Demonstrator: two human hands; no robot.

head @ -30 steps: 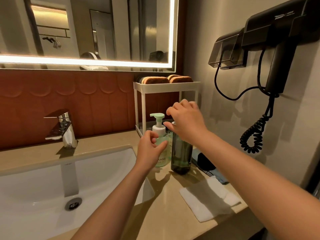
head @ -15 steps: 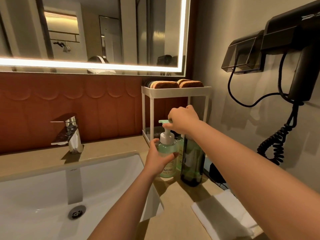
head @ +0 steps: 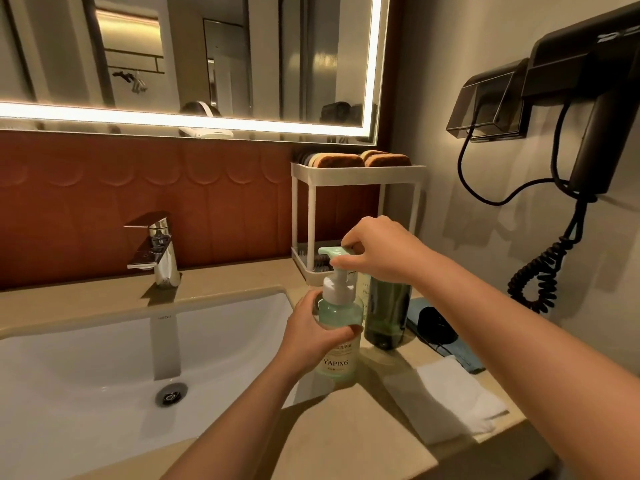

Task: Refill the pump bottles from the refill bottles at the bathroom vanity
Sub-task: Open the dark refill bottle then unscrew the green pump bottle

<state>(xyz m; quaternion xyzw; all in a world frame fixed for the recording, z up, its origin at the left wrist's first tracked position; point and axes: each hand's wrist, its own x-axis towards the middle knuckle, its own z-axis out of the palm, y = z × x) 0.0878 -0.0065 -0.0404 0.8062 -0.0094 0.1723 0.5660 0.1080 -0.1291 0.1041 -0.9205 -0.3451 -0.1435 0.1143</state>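
Beige stone vanity counter (head: pixel 346 427) is carrying everything beside the white ceramic basin (head: pixel 86 358). Tall dark green refill bottle (head: pixel 388 313) is standing upright just right of the pale green translucent pump bottle (head: pixel 337 341), which is standing on the counter by the basin, long axis vertical. Left hand (head: pixel 311 327) is wrapping its body from the left. Right hand (head: pixel 377 251) is pinching the mint pump head (head: pixel 332 251) directly above, so unscrewing likely turns about that vertical axis.
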